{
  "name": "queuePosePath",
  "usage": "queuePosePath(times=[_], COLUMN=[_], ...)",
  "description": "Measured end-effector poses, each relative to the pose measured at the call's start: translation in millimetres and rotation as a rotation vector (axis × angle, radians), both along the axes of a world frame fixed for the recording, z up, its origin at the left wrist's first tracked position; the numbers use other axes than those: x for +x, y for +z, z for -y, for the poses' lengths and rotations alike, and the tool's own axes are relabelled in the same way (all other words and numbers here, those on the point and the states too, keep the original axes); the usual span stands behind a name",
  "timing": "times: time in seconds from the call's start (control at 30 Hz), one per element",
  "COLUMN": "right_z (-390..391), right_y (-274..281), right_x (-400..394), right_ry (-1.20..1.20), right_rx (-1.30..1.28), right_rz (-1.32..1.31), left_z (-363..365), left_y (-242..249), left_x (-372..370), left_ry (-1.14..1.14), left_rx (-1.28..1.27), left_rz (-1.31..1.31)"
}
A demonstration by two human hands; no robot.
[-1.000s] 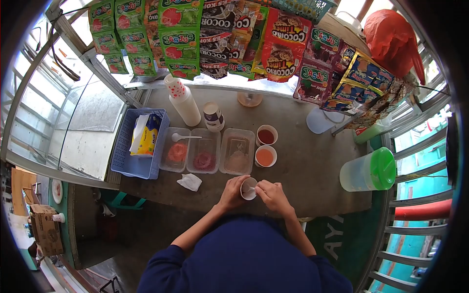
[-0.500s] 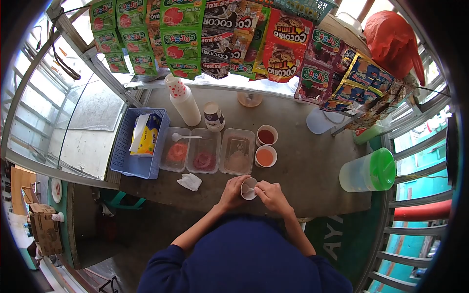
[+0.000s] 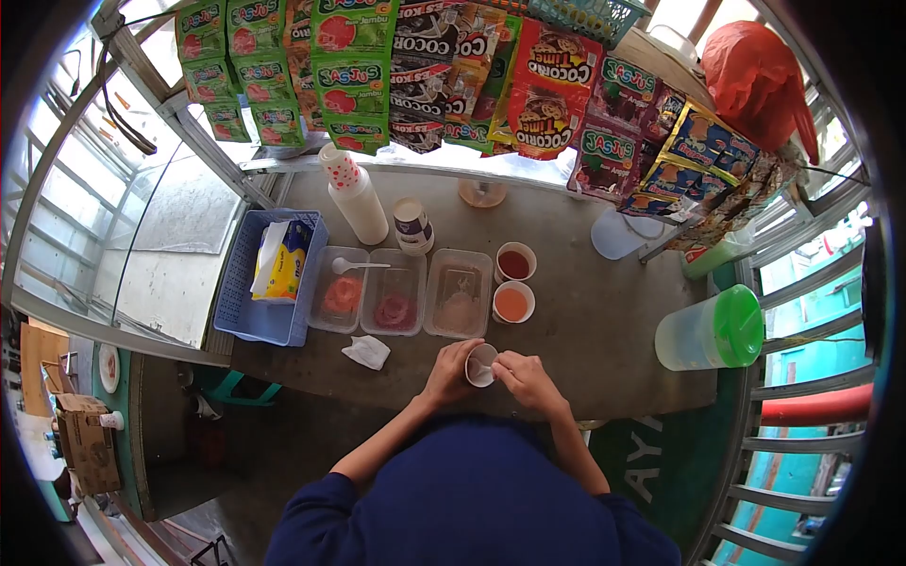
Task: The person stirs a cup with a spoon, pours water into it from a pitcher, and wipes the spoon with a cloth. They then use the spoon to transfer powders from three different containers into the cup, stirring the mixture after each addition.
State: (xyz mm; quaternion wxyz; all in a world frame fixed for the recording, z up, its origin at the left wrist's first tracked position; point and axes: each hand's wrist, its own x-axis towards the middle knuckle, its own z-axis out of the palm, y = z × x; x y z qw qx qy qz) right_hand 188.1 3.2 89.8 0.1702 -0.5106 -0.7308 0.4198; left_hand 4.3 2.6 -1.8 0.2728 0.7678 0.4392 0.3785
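Brown worn stall counter [image 3: 585,311] fills centre. Glass panes in grey metal frame [image 3: 142,217] at 9 o'clock, daylight bright through them. Row of hanging snack sachets [image 3: 453,75] at 12 o'clock. Teal metal railing [image 3: 812,377] at 3 o'clock. Cardboard box [image 3: 87,439] at 8 o'clock, on floor below.

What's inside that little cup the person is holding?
The cup sits between the left hand and the right hand. A pale lining and a thin spoon from the right hand show inside; the contents are too small to tell.
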Motion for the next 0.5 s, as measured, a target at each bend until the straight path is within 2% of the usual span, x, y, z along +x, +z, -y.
queuePosePath(times=[0.03,0.17,0.27,0.33,0.43,0.5], right_z=[-0.3,2.1,0.7,1.0,0.8,-0.1], right_y=[-4.1,8.1,-0.2,2.2,-1.8,1.3], right_x=[0.6,-3.6,-2.2,-2.8,-0.6,-3.6], right_ry=[0.001,-0.050,-0.009,-0.070,0.003,-0.030], right_rx=[-0.037,0.068,0.008,-0.001,0.065,0.051], right_rz=[-0.087,0.019,-0.071,-0.099,-0.082,-0.135], left_z=[0.0,0.2,0.9,0.9,0.9,0.6], left_y=[-1.5,0.3,0.2,1.2,1.6,2.9], left_x=[0.0,-0.6,-1.4,-2.0,-1.3,-2.9], left_ry=[-0.002,-0.012,-0.003,-0.014,0.005,0.000], left_rx=[-0.002,0.007,-0.001,0.011,0.023,0.021], left_rz=[-0.002,-0.010,-0.007,-0.014,-0.008,-0.009])
